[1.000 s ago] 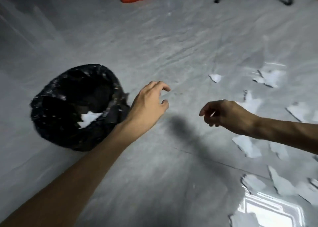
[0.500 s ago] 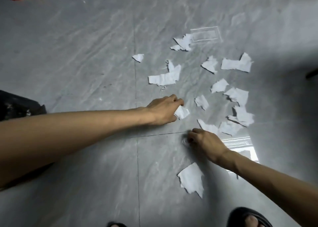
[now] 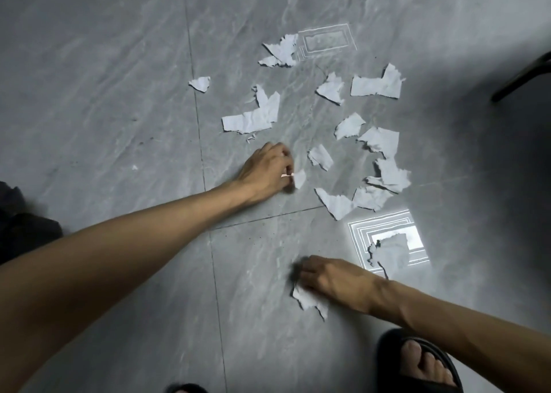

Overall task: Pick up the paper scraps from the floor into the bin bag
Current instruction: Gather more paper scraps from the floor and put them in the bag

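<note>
right hand (image 3: 331, 276) moved down onto the near scrap (image 3: 308, 298), fingers curled on it; left hand (image 3: 267, 169) pinched shut on small scrap (image 3: 299, 178), beyond the near scrap.

You look down on a grey marbled tile floor (image 3: 104, 100) crossed by thin grout lines (image 3: 195, 115). Two bright rectangular light reflections lie on it, one at the far side (image 3: 328, 42) and one nearer (image 3: 387, 240). A dark chair leg (image 3: 521, 76) angles in at the right edge. Your foot in a black sandal (image 3: 417, 363) stands at the bottom right.
</note>
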